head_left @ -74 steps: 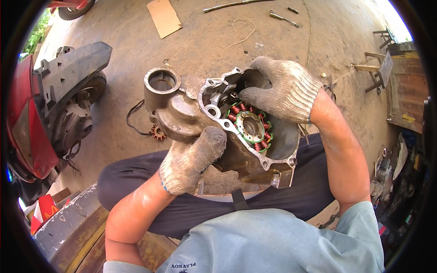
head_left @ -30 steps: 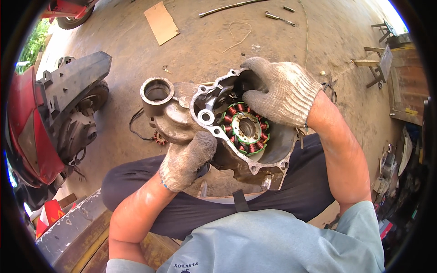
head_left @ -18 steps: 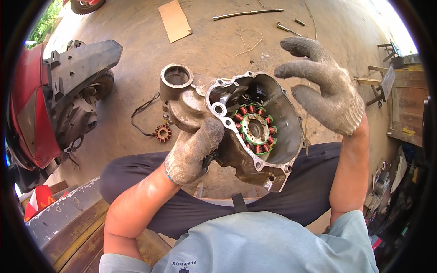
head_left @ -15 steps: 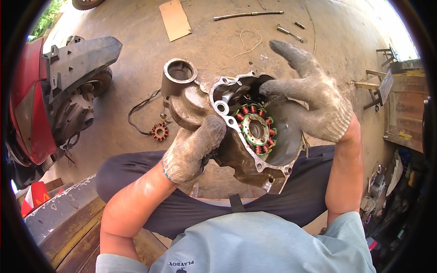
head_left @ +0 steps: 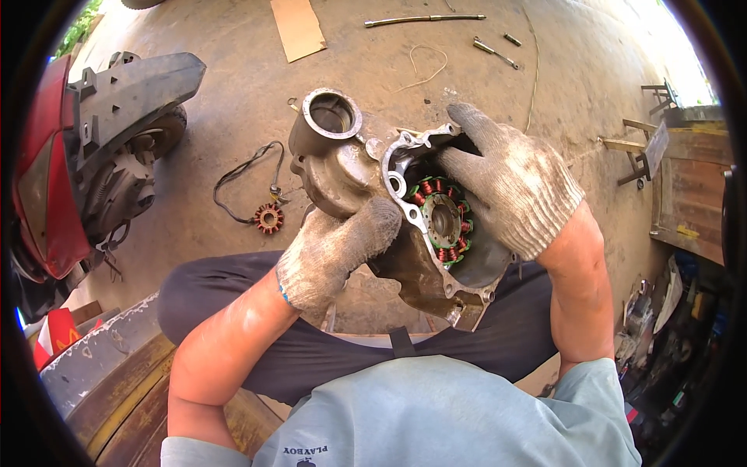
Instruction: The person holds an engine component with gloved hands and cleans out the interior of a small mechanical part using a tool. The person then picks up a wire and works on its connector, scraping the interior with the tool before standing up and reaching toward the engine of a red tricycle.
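Observation:
A greasy metal engine casing (head_left: pixel 342 177) is held up above my lap, its round opening at the far left and its hollow side turned up to the right. My left hand (head_left: pixel 331 253) is closed on its near left edge, thumb pressed on top. Inside the hollow sits a stator (head_left: pixel 443 222) with copper windings and green edges. My right hand (head_left: pixel 517 175) is at the far right rim; one finger lies by the rim, another reaches inside, and their tips are partly hidden. Both hands wear dirty knitted gloves.
A smaller copper-wound stator (head_left: pixel 268 219) with a dark cable lies on the floor. Beyond are cardboard (head_left: pixel 299 29), a long metal bar (head_left: pixel 424 21), a ratchet wrench (head_left: pixel 495 53) and string (head_left: pixel 420 70). A red motorbike (head_left: pixel 54 179) stands left, a wooden cabinet (head_left: pixel 689 187) right.
My right hand has lowered from spread fingers onto the casing's rim. The casing has shifted slightly right in view, with my left hand still holding it.

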{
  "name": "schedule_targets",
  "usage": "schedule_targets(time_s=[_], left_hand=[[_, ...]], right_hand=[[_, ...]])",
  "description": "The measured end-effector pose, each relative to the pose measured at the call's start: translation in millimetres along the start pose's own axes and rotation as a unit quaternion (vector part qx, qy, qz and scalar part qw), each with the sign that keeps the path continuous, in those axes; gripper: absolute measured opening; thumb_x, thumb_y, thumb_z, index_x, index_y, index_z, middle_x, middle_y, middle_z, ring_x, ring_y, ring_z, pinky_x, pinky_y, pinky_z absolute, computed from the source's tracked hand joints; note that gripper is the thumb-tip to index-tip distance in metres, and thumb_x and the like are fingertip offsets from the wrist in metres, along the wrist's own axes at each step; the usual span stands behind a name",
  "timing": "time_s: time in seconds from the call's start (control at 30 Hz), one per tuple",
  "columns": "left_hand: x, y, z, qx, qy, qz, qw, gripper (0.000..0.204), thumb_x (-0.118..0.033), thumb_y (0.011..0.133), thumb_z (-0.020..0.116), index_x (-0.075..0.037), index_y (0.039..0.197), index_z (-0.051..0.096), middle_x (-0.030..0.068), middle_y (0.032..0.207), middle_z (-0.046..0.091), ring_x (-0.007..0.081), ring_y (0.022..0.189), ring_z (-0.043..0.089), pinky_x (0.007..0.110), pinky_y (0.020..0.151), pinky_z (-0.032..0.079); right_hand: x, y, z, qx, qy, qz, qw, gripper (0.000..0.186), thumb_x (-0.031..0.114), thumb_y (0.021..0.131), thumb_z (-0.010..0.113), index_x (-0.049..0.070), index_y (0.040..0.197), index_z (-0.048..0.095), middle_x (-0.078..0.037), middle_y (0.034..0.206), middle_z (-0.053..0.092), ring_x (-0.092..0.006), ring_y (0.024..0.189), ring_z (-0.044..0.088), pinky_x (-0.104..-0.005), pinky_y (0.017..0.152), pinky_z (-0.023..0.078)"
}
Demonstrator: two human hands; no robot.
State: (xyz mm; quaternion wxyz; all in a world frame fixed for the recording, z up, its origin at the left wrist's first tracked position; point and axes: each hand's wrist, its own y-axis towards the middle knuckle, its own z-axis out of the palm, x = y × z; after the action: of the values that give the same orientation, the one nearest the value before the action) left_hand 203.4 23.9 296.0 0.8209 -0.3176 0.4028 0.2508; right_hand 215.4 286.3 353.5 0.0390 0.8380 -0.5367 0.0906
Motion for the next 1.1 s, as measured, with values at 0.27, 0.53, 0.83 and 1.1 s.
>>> schedule_targets(time_s=[0.27,0.53,0.83,1.1], left_hand=[[-4.0,-6.8,15.1,-0.024,-0.13,-0.027,0.991,0.059,-0.039,0.107,0.065,-0.001,0.149,0.051,0.0078,0.133,0.065,0.0151,0.117,0.063,0.034,0.101,0.054],[-9.5,-1.8,12.5,-0.045,-0.159,-0.028,0.986,0.057,-0.044,0.112,0.053,0.0,0.148,0.054,0.0088,0.135,0.066,0.0177,0.12,0.064,0.035,0.105,0.053],[-15.6,4.0,19.1,0.038,-0.162,0.005,0.986,0.083,-0.063,0.105,0.052,-0.006,0.163,0.033,0.0151,0.16,0.049,0.0302,0.145,0.052,0.047,0.122,0.045],[-15.0,5.1,13.1,0.042,-0.111,-0.002,0.993,0.088,-0.064,0.103,0.057,-0.006,0.164,0.033,0.0152,0.162,0.047,0.0299,0.146,0.051,0.048,0.122,0.044]], right_hand=[[3.5,-9.7,-14.4,-0.155,0.042,0.054,0.986,0.013,0.005,0.088,0.07,-0.001,0.1,0.068,-0.031,0.129,0.067,-0.0447,0.107,0.072,-0.049,0.088,0.06],[-19.4,-8.1,-33.5,-0.252,0.17,0.191,0.933,0.014,0.008,0.091,0.071,-0.001,0.102,0.071,-0.017,0.096,0.071,-0.028,0.084,0.069,-0.0364,0.08,0.056],[-16.5,-1.7,-33.9,-0.134,0.091,-0.22,0.962,0.017,0.021,0.078,0.078,0.005,0.084,0.075,-0.018,0.1,0.074,-0.0372,0.089,0.069,-0.0459,0.078,0.054],[-23.7,-12.1,-42.0,-0.121,0.185,-0.158,0.962,0.017,0.02,0.08,0.075,0.003,0.083,0.073,-0.017,0.094,0.074,-0.0358,0.082,0.068,-0.0467,0.074,0.051]])
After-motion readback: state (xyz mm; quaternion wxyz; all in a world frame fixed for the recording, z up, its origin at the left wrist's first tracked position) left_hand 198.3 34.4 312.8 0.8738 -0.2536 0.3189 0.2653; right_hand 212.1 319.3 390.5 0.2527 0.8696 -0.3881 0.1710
